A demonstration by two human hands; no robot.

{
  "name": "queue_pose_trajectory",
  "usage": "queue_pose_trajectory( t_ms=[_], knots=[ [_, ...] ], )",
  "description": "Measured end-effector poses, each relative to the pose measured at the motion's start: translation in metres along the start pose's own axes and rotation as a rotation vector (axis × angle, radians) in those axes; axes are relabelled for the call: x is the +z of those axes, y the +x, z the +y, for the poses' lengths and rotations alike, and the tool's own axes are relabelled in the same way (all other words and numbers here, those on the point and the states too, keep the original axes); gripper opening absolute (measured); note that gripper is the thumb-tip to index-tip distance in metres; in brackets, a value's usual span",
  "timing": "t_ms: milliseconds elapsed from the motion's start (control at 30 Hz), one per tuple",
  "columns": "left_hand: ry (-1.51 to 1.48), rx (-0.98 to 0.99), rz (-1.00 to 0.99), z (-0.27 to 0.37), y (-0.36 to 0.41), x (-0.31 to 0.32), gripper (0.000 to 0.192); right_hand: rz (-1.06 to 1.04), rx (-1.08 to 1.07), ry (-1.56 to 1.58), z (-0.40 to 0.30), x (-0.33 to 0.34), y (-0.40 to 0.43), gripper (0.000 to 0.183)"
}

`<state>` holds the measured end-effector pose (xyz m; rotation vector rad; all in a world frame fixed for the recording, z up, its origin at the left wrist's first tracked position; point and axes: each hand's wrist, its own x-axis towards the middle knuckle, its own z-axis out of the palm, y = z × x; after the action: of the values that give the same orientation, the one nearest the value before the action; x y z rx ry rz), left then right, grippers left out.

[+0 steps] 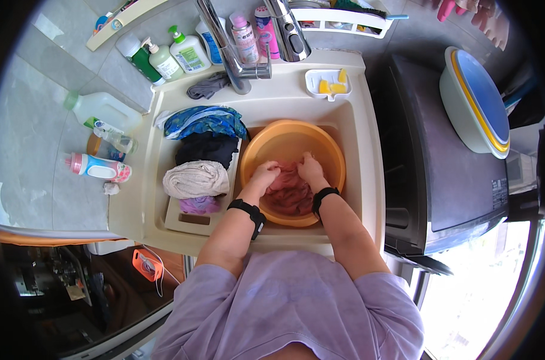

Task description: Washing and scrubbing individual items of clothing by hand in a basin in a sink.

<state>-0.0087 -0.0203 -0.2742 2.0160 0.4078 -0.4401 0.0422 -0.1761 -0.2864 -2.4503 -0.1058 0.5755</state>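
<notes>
An orange plastic basin (254,135) holding water stands in the right part of a cream laundry sink (364,180). In the water lies a wet reddish-pink cloth (290,193), bunched and partly under the surface. My left hand (266,174) grips it near the basin's left side, fingers curled on the fabric. On the right, my right hand (311,170) pinches the same cloth at its upper edge. Black bands circle both wrists.
Left of the basin, a rolled beige towel (196,179), black cloth (207,150), blue patterned cloth (205,122) and purple cloth (199,204) lie on a washboard (196,219). A faucet (236,67) rises behind. A soap dish (328,84) sits back right, beside a dark appliance (466,180).
</notes>
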Motion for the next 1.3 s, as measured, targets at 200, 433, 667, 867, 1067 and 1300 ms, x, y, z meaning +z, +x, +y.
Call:
queue_pose_trajectory(
  t_ms=[200, 433, 667, 867, 1067, 1300],
  knots=[
    [-0.92, -0.436, -0.048, 0.038, -0.012, -0.008, 0.04, 0.04, -0.306, 0.669, -0.058, -0.005, -0.024, 0.02],
    [-1.007, -0.347, -0.135, 0.024, 0.005, -0.001, 0.036, 0.321, -0.254, -0.023, -0.07, -0.025, -0.036, 0.025],
    [-0.147, -0.061, -0.043, 0.044, -0.01, -0.02, 0.048, 0.162, -0.267, 0.136, -0.038, -0.045, -0.012, 0.033],
    [0.138, 0.221, -0.225, 0.083, -0.029, -0.041, 0.045, -0.28, -0.3, 0.592, -0.057, -0.08, -0.019, 0.015],
    [-0.179, 0.303, -0.197, 0.071, -0.023, -0.048, 0.02, -0.431, -0.4, 0.352, -0.028, -0.053, -0.007, 0.031],
    [-0.925, 0.144, -0.007, 0.065, -0.028, -0.047, 0.011, -0.301, -0.482, 0.375, -0.006, -0.032, 0.002, 0.021]
  ],
)
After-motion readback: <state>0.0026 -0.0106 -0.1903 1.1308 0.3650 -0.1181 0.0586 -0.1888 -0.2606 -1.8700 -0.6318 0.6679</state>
